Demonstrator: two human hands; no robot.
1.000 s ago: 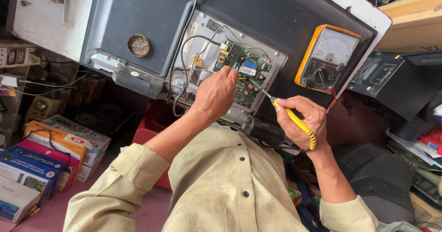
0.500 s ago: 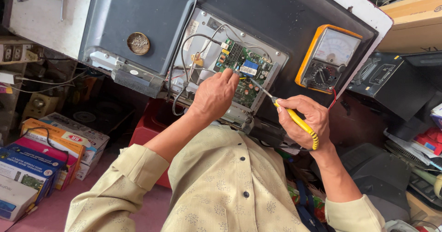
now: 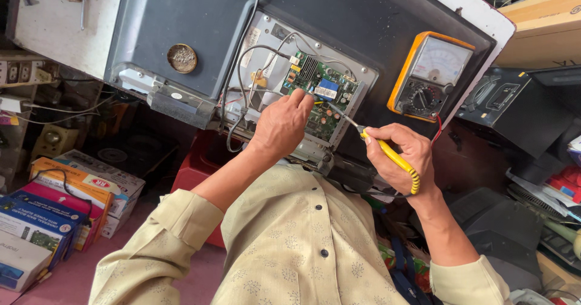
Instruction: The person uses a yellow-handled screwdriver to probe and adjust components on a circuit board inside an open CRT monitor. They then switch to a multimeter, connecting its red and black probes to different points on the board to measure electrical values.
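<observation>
Right hand [image 3: 404, 158] grips yellow soldering iron [image 3: 392, 157] | long axis diagonal, tip pointing upper left at green circuit board [image 3: 321, 96] | left hand [image 3: 283, 123] fingers rest curled on board, grasping nothing

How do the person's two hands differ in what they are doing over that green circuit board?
The left hand lies with its fingers on the green circuit board and holds no tool; the right hand grips a yellow-handled tool, its metal tip aimed at the board. The left is over the board, the right off to its side. Both are bare.
</observation>
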